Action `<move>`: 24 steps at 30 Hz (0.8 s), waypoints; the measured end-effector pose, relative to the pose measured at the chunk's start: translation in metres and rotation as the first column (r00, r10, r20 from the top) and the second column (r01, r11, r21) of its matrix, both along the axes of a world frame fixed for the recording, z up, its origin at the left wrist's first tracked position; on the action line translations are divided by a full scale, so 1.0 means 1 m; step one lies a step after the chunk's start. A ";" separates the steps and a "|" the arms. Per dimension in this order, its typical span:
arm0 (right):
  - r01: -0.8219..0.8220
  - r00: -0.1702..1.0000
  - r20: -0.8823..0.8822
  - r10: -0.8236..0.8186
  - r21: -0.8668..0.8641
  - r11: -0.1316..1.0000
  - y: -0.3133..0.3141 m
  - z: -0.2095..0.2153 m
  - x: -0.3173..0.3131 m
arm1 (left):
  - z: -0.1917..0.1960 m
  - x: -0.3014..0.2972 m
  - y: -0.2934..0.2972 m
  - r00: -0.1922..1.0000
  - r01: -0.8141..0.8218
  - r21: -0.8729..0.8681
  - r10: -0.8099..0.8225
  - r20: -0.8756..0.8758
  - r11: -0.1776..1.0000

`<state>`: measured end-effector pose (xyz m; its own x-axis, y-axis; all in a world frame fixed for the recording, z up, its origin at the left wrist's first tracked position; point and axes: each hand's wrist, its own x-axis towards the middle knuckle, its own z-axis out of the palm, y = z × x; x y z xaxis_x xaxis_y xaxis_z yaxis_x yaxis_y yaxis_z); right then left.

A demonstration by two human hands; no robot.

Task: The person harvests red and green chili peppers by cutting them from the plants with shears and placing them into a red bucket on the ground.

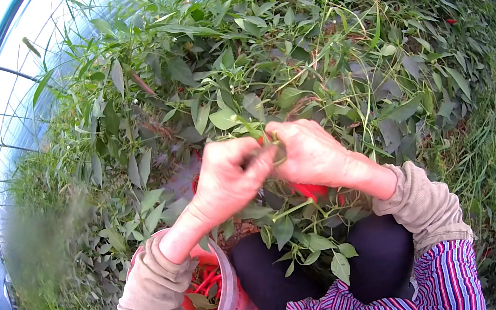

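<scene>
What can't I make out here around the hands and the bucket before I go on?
Head view only:
- What the left hand and right hand pinch between them: the fingers cover it; only a bit of green stem shows.
- The red pepper: mostly hidden under the right hand and leaves.
- The bucket: the left sleeve covers much of it, so how full it is cannot be told.
- The plant's base: buried in foliage.
</scene>
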<state>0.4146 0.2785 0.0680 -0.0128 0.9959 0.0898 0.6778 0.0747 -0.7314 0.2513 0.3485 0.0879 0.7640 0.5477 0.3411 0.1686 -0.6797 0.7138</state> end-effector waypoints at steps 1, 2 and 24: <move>0.027 0.988 0.151 -0.042 0.098 0.995 0.001 -0.002 0.001 | 0.005 -0.002 0.000 0.996 -0.049 -0.282 0.066 0.053 0.958; 0.048 0.979 0.193 -0.069 0.112 0.993 0.002 -0.005 0.003 | 0.011 -0.003 0.000 0.988 -0.045 -0.540 0.116 0.098 0.841; 0.249 0.936 0.138 -0.324 0.392 0.886 -0.001 -0.021 -0.003 | -0.016 0.020 -0.001 0.983 -0.180 -0.183 0.182 -0.010 0.966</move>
<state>0.4113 0.2773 0.0473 0.2135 0.8564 0.4701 0.8352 0.0896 -0.5426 0.2711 0.3476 0.0722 0.6443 0.7302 0.2274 0.2716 -0.4964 0.8245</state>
